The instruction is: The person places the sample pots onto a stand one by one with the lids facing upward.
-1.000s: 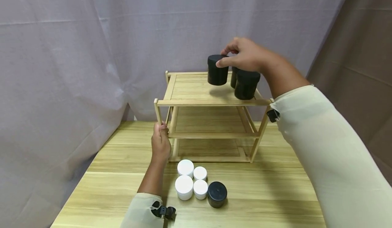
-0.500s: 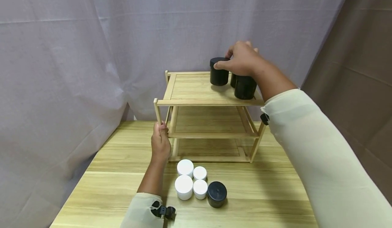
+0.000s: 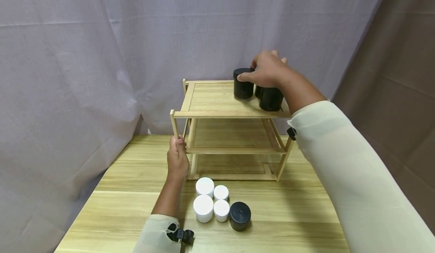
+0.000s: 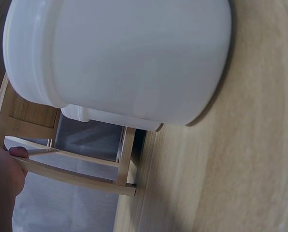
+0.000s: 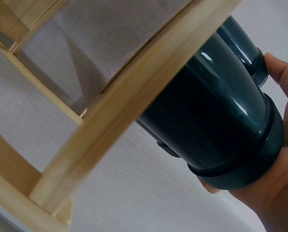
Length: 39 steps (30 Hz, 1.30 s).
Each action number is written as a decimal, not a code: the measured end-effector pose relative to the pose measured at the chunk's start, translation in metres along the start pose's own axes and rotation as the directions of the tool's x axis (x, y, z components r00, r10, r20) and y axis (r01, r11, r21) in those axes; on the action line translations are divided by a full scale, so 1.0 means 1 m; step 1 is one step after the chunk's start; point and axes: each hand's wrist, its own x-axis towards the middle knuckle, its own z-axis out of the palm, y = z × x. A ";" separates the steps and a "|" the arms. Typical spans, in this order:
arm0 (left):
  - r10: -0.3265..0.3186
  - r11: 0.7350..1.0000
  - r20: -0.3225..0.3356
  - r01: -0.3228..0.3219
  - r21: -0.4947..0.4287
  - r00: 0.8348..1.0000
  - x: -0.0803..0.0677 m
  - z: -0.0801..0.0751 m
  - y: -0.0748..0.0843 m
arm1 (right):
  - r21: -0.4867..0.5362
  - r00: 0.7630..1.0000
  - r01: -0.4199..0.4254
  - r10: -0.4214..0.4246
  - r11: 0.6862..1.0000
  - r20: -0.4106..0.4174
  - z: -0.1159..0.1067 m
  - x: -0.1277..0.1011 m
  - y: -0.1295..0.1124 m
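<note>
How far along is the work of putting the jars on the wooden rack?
Two black jars already stand on the rack's top shelf. The right hand grips a third black jar there; the left hand holds a post. Four white jars and one black one wait on the table.

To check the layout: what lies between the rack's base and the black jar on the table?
Head view: four white jars, between rack and black jar.

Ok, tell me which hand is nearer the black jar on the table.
Left. The left hand grips the rack's front post just behind the black jar; the right hand is up at the top shelf.
</note>
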 end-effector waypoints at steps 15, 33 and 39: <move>0.016 0.999 -0.017 -0.017 -0.032 1.000 0.000 0.002 0.000 | -0.069 0.998 -0.019 0.023 0.997 0.062 0.001 0.003 -0.005; 0.033 0.998 -0.007 -0.033 -0.050 0.999 0.001 0.002 -0.003 | -0.120 0.996 -0.039 0.047 0.992 0.070 0.001 0.002 -0.009; 0.037 0.998 -0.009 -0.037 -0.043 0.999 0.002 0.001 -0.002 | -0.129 0.996 -0.033 0.043 0.991 0.077 0.001 0.002 -0.010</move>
